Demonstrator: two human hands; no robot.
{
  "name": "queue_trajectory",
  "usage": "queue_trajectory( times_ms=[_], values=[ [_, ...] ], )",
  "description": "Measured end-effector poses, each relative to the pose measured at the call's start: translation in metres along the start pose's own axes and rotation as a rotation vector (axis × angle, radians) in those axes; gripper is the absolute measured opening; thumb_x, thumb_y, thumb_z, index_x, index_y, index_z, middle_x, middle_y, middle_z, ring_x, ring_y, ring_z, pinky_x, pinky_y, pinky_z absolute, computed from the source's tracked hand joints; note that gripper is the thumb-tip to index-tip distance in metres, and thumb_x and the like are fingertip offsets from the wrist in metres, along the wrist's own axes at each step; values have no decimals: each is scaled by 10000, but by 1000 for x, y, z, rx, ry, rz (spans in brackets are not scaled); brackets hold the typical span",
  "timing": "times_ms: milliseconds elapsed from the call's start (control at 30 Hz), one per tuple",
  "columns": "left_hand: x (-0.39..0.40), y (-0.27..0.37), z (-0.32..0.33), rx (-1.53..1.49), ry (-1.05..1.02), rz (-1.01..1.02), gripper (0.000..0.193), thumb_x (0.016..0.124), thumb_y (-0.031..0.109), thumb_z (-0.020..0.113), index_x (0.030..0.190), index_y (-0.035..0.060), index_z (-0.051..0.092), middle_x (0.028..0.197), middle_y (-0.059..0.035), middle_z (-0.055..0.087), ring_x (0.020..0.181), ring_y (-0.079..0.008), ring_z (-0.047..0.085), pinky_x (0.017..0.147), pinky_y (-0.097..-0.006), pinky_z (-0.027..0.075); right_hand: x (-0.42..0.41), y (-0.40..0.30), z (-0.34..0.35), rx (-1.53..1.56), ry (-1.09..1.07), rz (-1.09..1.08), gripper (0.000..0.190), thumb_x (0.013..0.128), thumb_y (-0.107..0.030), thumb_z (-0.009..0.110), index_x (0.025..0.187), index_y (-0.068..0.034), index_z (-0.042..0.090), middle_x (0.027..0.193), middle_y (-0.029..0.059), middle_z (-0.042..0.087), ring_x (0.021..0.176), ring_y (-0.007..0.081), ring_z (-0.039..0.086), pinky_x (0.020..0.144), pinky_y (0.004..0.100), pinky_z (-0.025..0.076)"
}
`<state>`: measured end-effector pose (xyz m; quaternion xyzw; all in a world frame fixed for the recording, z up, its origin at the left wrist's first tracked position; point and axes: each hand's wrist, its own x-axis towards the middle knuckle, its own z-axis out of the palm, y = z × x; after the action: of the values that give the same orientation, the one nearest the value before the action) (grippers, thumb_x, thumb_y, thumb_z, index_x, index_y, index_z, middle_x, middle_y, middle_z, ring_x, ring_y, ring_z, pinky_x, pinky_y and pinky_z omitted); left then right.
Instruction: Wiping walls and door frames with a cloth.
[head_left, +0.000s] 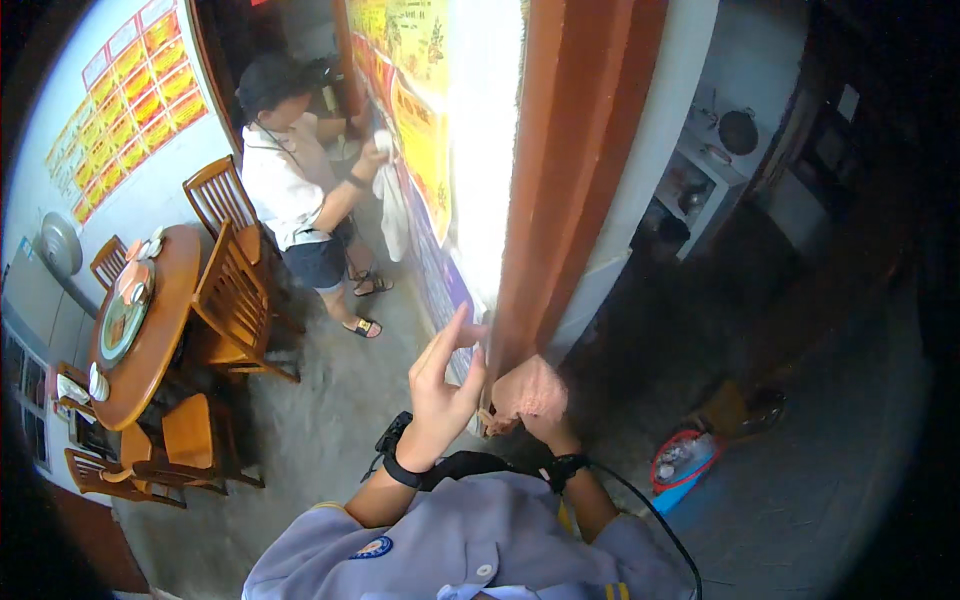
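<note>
My right hand (551, 427) grips a pink cloth (531, 390), which lies against the lower visible part of a reddish-brown door frame (577, 165). On the other side of the frame's edge is my left hand (442, 375), with fingers apart and nothing in it. Its fingertips are at the wall edge, beside a purple-bordered poster (442, 277); whether they touch it I cannot tell. Above that, yellow and red posters (424, 150) cover the wall, next to a brightly lit white strip (484, 150).
Left of the wall a person (281, 165) stands holding a white cloth (390, 206) near the posters. A wooden table (176, 300) with dishes and several chairs (236, 307) is at the left. A red-rimmed blue bin (682, 465) stands on the dark floor at right, beyond a black cable (660, 517).
</note>
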<state>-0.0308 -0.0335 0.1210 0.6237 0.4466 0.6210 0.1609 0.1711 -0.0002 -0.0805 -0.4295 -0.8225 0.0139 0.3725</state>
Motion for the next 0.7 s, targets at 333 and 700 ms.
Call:
queue_trajectory(
  times_ms=[333,700],
  values=[
    [-10,-8,4,-82,-332,-346,783,833,-23,598,1502,70,200,988,-96,655,839,-144,637,777,-276,504,17,3,-8,-395,105,-33,521,907,-207,492,1318,107,430,1293,277,492,1089,407,542,930,470,446],
    [-18,-33,16,-127,-399,-320,847,860,24,602,1523,103,79,999,-112,647,847,-188,644,758,-297,503,21,17,10,-629,206,-8,481,898,-194,507,1280,96,468,1192,265,551,1009,373,587,844,442,493]
  ],
)
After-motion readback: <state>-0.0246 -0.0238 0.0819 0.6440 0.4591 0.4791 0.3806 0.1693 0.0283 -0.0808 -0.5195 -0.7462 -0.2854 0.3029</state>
